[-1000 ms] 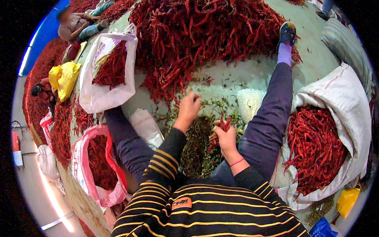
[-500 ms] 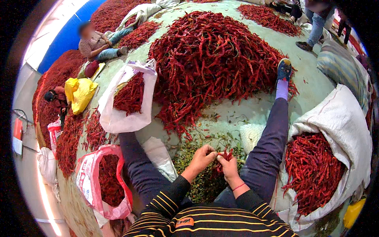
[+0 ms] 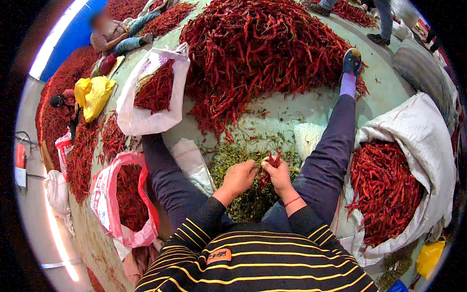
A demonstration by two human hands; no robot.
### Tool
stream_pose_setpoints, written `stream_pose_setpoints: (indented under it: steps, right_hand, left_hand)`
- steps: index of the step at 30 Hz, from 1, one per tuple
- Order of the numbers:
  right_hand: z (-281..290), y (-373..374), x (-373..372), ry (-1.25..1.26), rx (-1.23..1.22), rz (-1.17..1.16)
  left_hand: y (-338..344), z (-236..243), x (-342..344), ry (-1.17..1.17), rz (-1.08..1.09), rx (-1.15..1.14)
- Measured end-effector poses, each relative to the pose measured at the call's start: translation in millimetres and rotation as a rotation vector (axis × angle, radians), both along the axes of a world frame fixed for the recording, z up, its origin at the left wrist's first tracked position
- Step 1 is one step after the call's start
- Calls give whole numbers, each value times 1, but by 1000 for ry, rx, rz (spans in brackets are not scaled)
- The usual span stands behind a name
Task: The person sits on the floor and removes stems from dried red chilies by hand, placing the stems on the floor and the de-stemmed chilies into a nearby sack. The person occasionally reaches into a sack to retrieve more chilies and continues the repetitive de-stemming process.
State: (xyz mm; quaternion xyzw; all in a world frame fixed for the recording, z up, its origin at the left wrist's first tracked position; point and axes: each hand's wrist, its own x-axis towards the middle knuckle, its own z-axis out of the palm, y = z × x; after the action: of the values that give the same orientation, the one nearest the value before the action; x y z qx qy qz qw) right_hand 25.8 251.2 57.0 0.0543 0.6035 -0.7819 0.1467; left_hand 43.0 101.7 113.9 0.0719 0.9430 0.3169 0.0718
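Between my legs, my right hand [image 3: 277, 176] is closed round a few dried red chillies [image 3: 275, 158]; their tips stick up above the fingers and some hang below the hand. Just to its left, my left hand [image 3: 238, 179] has thumb and forefinger pinched together, a small gap away from the chillies. Anything in that pinch is too small or hidden to tell. Under both hands lies a layer of greenish-brown stems [image 3: 244, 207]. A big heap of dried red chillies [image 3: 262, 48] rises in front of me, beside my right shoe.
On my left stand an open white bag [image 3: 127, 114] and a pink-rimmed bag [image 3: 151, 216], both holding chillies. A large white woven sack [image 3: 433, 170] of chillies lies open on my right. Another person [image 3: 104, 39] sits at the far left; someone's legs [image 3: 384, 22] show at the far right.
My hands have parted slightly, the left drawing away from the chillies in the right. The view has tilted, so the heap and bags sit higher in the picture.
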Motion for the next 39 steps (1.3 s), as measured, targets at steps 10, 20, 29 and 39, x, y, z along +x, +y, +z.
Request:
stream_pose_setpoints:
  steps: [10,20,29,39]
  right_hand:
    - [-13,3,-5,-119,-114,-33]
    - [-3,-1,-2,100,385,25]
    - [-3,-10,5,60,219,-140]
    - [-2,-5,-10,-286,-186,-300]
  left_hand:
    - [-36,-15,-25,335,95,-73]
    - [-11,-22,-19,249,-203,-138]
    - [17,-23,12,-322,306,614]
    - [-41,-47,-44,164,125,-221]
